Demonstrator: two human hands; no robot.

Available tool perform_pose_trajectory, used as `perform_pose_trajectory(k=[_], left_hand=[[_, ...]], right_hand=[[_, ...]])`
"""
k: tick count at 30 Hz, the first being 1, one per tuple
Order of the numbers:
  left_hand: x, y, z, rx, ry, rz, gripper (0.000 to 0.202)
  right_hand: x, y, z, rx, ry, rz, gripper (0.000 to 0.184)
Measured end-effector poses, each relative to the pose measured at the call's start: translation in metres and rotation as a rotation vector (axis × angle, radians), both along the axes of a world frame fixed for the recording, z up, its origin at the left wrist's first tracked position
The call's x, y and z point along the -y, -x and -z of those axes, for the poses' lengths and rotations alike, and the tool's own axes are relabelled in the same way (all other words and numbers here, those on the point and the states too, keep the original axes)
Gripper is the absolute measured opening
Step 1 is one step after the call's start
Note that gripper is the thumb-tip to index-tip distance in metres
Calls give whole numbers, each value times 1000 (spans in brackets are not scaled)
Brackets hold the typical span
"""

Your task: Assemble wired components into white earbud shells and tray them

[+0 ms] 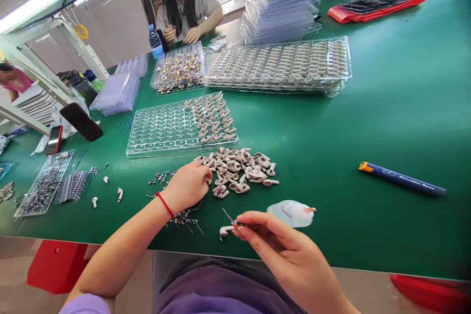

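My left hand (189, 184), a red cord round its wrist, reaches to the left edge of a heap of beige earbud shells (239, 169). Its fingers are curled together on one shell at the heap's edge, partly hidden by the fingertips. Between thumb and forefinger, my right hand (279, 243) pinches a small electronic part with a thin wire lead (227, 215). Just left of those fingertips, a single earbud shell (225, 230) lies on the green table. Small wired parts (186, 218) are scattered under and beside my left forearm.
A clear tray (158, 130), partly filled with shells, lies beyond the heap. Filled trays (279, 66) and stacked empty trays (283, 5) stand behind. A blue pen-like tool (403, 179) lies right, a translucent pad (290, 213) near my right hand. A person (189, 5) sits opposite.
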State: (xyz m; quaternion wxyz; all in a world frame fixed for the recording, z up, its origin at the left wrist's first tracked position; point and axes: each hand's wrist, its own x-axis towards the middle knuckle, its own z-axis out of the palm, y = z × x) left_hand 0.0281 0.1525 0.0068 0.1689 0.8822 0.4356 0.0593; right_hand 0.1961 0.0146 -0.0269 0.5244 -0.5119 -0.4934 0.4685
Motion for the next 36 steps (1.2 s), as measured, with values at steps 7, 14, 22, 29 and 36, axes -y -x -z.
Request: perform_pose_trajectory(k=[7,14,22,29,36], left_hand=[[14,13,-3,42,-82,-85,14],[56,27,-11,632,249,-282,13],[117,28,7,1286,973,-661,27],[124,26,14,1214,859,-445,15],[127,18,10,1087,454,-372,10]], right_hand=[[-2,1,0,49,-113,39,18],[0,0,-8,156,-309,75,7],[5,2,-18,84,-365,-82,14],[8,6,-15,24,-275,-140,9],[10,7,-13,-56,-140,-182,9]])
